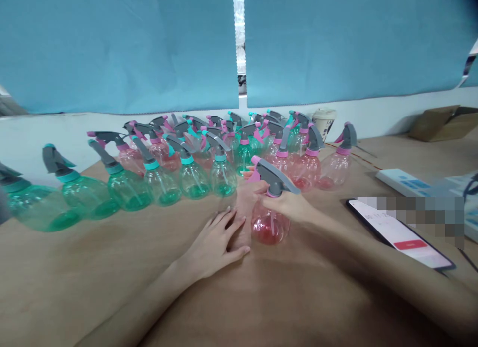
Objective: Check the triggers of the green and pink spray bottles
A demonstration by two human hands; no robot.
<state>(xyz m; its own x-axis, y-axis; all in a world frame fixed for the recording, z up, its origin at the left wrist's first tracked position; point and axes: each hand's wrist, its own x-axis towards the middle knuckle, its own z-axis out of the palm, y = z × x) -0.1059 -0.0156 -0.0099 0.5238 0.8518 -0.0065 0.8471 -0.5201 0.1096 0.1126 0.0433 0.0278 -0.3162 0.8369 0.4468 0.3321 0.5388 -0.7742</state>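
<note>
Well, the right hand [284, 202] has a pink bottle [269, 225] up by its neck, just under the grey sprayer head, with the fingers curled closed around it and the fingertips [247, 173] showing past the far side. That bottle stands in the middle of the frame, upright or nearly so, and I can't quite tell whether its base touches the table [67, 297]. The left hand [212, 240] lies palm down on the table just beside it, fingers spread and holding nothing.

Behind them, a curving row of green bottles [129, 190] runs in from the left edge, and pink ones [306, 172] crowd the centre and right. A paper cup [324, 123] stands at the back of them. To the right lies a phone [399, 235], partly covered by a blurred patch, beyond it a white box [401, 183], and a cardboard box [440, 123] sits at the upper right. Blue curtains [112, 48] hang across the top.
</note>
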